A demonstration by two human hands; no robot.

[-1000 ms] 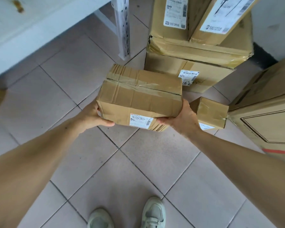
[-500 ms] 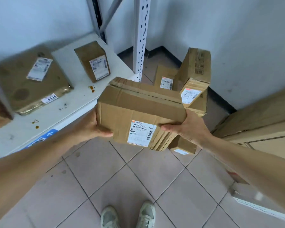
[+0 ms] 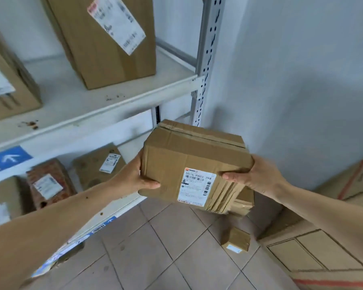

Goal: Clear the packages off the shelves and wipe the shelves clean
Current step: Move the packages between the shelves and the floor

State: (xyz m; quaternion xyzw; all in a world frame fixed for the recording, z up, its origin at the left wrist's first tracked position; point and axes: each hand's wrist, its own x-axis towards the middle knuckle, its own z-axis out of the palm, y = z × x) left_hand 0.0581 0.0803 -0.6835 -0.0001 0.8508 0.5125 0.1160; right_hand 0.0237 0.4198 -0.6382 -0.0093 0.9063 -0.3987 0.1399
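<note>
- A taped cardboard box is held in the air by 2 hands, in front of the shelf unit and above the tiled floor.
- The left hand is clamped on the box's left end, thumb on the near face; its fingers are hidden behind the box.
- The right hand is clamped on the right end, thumb laid across the near face beside the white shipping label.
- On the upper shelf, marked with brown stains, a tall labelled box is seen standing, and another box at the left edge.
- On the lower shelf, a reddish package and a flat brown package are seen.
- A small box lies on the floor, near large cartons at the right.
</note>
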